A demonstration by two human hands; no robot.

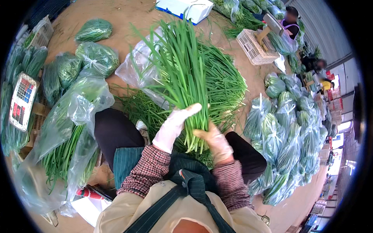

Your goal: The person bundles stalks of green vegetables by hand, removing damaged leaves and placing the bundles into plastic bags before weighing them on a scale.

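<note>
A thick bunch of long green garlic chives [188,73] stands upright in front of me, leaf tips pointing away and pale cut ends toward my lap. My left hand [173,126], in a white glove, is closed round its left side with the thumb along the stems. Lower on the right, my right hand [217,141], in a thin pale glove, grips the stem ends. Behind and right of the bunch spreads a heap of loose chives [227,75]. More loose greens [142,110] lie between my knees. A clear plastic sheet [138,64] lies left of the bunch.
At my left, an open plastic bag [87,99] holds chives beside a scale [24,101]. Filled bags [97,58] lie farther off. Many tied bags [287,132] are piled at right. A crate [256,48], a white-blue box [186,9] and a seated person [290,27] are beyond.
</note>
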